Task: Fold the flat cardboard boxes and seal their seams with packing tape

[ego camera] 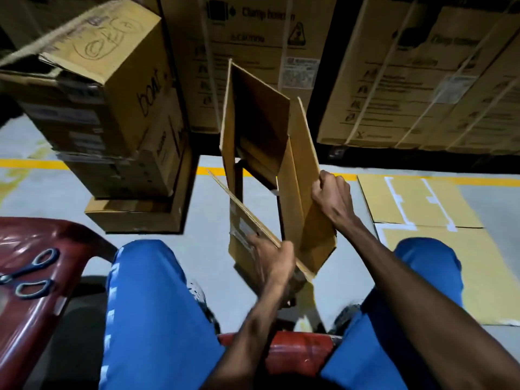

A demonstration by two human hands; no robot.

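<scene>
both hands on half-opened cardboard box (pixel 264 153), held upright between person's knees above floor (pixel 205 243). left hand (pixel 274 260) grips near lower flap edge, fingers curled round it. right hand (pixel 332 192) curled round right side panel edge, higher up. box forms open tube, far flaps standing, floor visible through it. scissors (pixel 28 277) lie on red plastic stool (pixel 36 319) at near left. stacked boxes (pixel 107 108) at far left. flattened cardboard sheets (pixel 439 249) on floor at right.
</scene>
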